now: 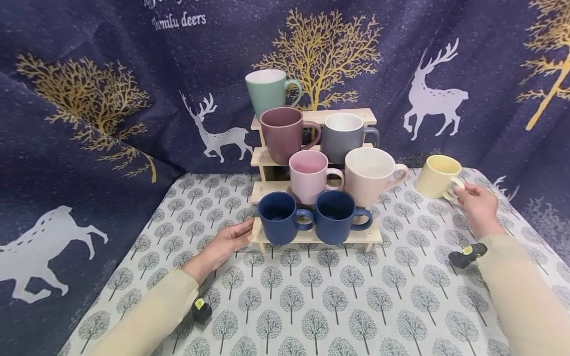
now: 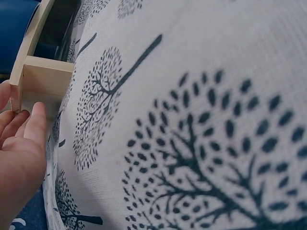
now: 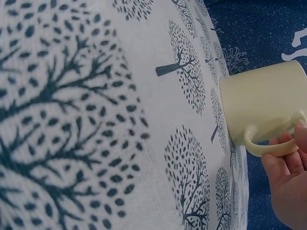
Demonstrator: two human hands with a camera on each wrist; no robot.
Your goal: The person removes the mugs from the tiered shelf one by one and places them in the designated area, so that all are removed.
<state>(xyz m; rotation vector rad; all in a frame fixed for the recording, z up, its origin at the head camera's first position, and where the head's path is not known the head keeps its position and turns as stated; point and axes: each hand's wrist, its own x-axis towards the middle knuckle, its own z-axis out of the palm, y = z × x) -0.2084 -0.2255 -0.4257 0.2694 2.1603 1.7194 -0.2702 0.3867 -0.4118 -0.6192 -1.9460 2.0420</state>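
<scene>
Two holds: my right hand (image 1: 480, 205) pinches the yellow mug (image 1: 434, 175) by its handle (image 3: 261, 150), far right on the surface (image 1: 401, 291); my left hand (image 1: 224, 243) grips the rack's near-left end (image 1: 257, 233). I'd worry a tug there tips the blue mugs (image 1: 277, 222).

White lettering (image 1: 179, 21) is running across the dark blue backdrop cloth (image 1: 231, 59), high up beyond the left hand (image 1: 224, 244). Its lower line is reading "Tumilu deers" (the first letter could be a J), while the line above is seemingly beginning with "My" and being cut off by the view's upper edge. Behind the left hand and the right hand (image 1: 478, 205), small yellow-green stickers (image 1: 199, 303) are showing marks too tiny to read.
</scene>
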